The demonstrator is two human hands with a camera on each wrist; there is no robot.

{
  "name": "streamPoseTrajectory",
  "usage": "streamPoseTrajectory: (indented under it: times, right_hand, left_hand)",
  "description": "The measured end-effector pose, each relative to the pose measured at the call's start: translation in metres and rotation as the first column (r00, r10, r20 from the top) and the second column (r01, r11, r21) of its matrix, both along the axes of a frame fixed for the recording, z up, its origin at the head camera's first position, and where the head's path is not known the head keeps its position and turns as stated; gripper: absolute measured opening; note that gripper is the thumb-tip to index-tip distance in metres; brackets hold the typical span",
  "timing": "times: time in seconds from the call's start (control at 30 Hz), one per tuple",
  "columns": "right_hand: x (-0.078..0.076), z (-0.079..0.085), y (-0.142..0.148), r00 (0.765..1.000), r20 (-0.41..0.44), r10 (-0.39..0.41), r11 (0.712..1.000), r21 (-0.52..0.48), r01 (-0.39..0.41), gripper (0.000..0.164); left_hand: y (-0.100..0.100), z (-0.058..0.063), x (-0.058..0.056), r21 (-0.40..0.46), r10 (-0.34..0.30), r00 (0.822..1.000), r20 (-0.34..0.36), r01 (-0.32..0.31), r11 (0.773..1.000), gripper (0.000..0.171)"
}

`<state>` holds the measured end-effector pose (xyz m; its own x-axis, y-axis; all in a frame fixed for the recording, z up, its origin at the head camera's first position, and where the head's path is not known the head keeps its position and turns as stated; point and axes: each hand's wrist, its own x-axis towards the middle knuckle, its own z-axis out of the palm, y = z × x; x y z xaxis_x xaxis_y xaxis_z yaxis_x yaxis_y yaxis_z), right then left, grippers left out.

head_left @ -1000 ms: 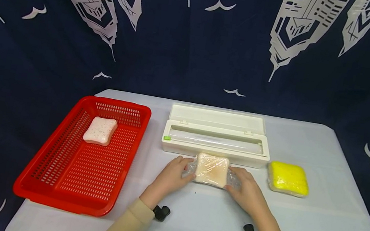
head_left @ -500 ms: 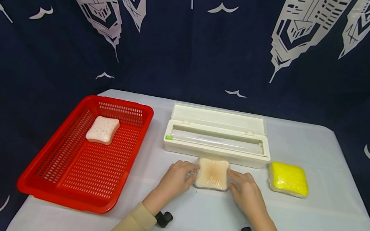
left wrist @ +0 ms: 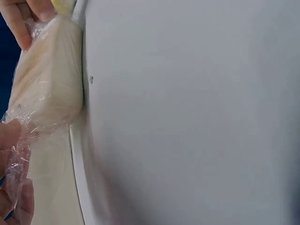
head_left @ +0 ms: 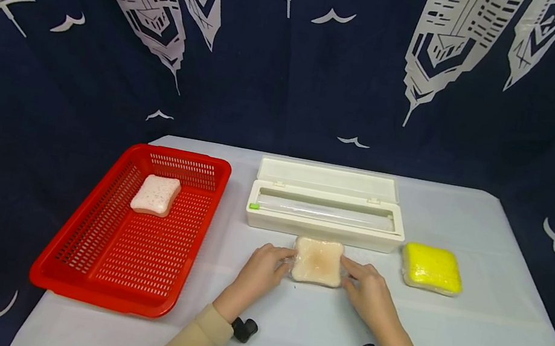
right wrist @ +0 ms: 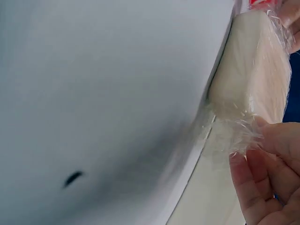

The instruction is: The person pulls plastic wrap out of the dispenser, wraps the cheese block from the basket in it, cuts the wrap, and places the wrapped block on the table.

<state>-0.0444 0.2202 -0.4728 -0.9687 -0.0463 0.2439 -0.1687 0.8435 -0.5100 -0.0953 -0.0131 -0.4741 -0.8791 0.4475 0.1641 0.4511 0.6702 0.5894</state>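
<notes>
A square slice of bread (head_left: 319, 262), toasted pale brown in the middle, sits on the table in clear cling film. The left hand (head_left: 261, 268) is at its left side, and the right hand (head_left: 370, 291) is at its right. Gathered film (left wrist: 19, 164) lies between the left thumb and fingers in the left wrist view. At the opposite end, the right thumb and fingers pinch the bunched film (right wrist: 246, 136), close against the bread's edge. The bread's underside is hidden.
Behind the bread stands a white cling film dispenser (head_left: 325, 231), lid raised, roll inside. A yellow wrapped block (head_left: 432, 269) lies to its right. At the left, a red basket (head_left: 168, 301) holds a speckled pale slice (head_left: 155, 195). A dark blue printed cloth (head_left: 277, 106) hangs behind.
Both hands have come inward, and the film flaps that spread out at the sides are now bunched close to the bread. The bread has shifted slightly toward the person.
</notes>
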Motion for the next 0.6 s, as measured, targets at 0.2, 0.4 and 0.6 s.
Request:
streamPoseTrajectory:
  times: [0.2,0.4,0.6]
  right_hand:
    - [-0.001,0.011,-0.002,0.998,0.057,-0.016,0.996,-0.089,0.021,0.038]
    - [0.013,0.024,-0.002,0.961,0.274,-0.027,0.987,-0.145,0.069,0.030]
    - [0.026,0.024,-0.005,0.912,0.411,0.011,0.985,-0.160,0.061,0.029]
  left_hand:
    - [-0.001,0.009,0.001,0.079,0.014,0.999,0.039,-0.017,0.997,0.023]
    - [-0.012,0.018,0.010,0.048,-0.010,0.984,0.175,0.002,0.999,0.019]
    - [-0.018,0.015,0.016,-0.016,-0.078,0.972,0.222,0.084,0.996,0.017]
